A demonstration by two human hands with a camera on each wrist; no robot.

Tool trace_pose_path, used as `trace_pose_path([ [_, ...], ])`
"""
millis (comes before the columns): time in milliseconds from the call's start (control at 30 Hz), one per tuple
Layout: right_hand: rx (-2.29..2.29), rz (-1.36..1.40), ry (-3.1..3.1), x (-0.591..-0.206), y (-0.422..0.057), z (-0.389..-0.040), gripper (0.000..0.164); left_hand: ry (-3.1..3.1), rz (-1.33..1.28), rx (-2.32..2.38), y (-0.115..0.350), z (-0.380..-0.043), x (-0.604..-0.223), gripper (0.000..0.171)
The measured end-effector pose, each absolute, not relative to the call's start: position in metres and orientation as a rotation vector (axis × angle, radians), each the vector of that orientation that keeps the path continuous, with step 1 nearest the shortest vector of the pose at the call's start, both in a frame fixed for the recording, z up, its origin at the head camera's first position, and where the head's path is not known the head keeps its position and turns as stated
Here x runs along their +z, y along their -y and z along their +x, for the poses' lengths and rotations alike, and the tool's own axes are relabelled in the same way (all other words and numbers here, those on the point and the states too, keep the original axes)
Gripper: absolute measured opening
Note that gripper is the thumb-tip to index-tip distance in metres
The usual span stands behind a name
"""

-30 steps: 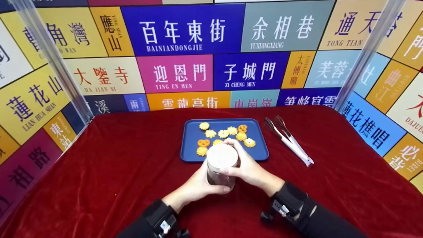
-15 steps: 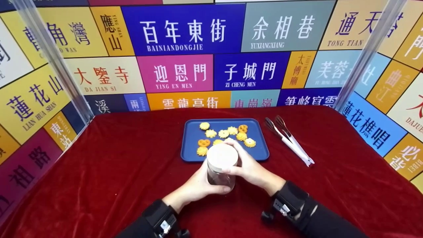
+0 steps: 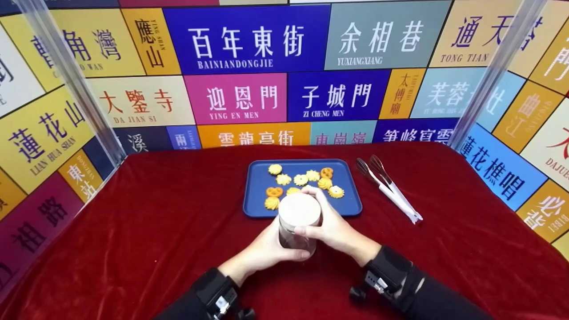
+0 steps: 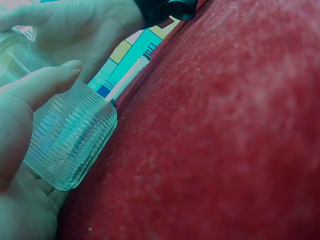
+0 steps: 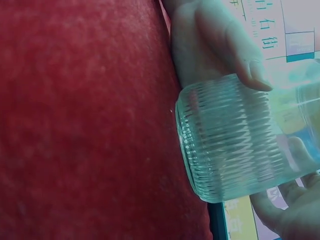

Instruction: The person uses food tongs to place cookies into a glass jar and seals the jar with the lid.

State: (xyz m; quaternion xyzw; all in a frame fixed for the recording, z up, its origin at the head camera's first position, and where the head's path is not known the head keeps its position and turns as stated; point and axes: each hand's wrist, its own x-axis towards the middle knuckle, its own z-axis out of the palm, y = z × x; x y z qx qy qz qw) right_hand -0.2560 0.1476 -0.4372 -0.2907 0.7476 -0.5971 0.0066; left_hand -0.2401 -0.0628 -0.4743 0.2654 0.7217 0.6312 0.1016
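Note:
A clear ribbed glass jar [image 3: 292, 241] with a whitish lid [image 3: 300, 210] stands upright in front of the blue tray. My left hand [image 3: 263, 251] grips the jar's body from the left, its thumb across the near side. From the right, my right hand [image 3: 336, 227] holds the lid by its rim, thumb at the near edge and fingers round the far side. In the left wrist view, the ribbed glass [image 4: 75, 130] shows below the left thumb. The jar's base [image 5: 187, 145] is close to the red cloth in the right wrist view, and no contents show in the ribbed part.
Beyond the jar lies a blue tray [image 3: 258, 169] with several flower-shaped cookies [image 3: 301, 179] and pretzel-shaped ones [image 3: 274, 192]. Tongs [image 3: 393, 195] with white handles lie to its right. Red velvet cloth [image 3: 169, 213] covers the table, and sign-printed panels [image 3: 249, 40] stand around it.
My right hand and wrist have turned slightly to the left at the lid, the thumb shifting a little along the rim. My left hand and the jar stay in place.

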Motion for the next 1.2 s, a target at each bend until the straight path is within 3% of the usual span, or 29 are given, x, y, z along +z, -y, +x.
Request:
trace_pose_path([
  [500,-1.902,-0.971,-2.203,-0.4388,-0.1513,-0.2612,0.081,-2.149,0.769,1.864,0.0625,-0.2407,-0.4739,0.107],
  [900,-1.923,-1.083,-2.143,-0.4400,-0.1517,-0.2619,0.089,-2.133,0.783,1.870,0.0621,-0.2415,-0.4749,0.104],
  [1200,-1.874,-0.927,-2.308,-0.4392,-0.1495,-0.2583,0.085,-2.140,0.772,1.865,0.0624,-0.2416,-0.4761,0.105],
])
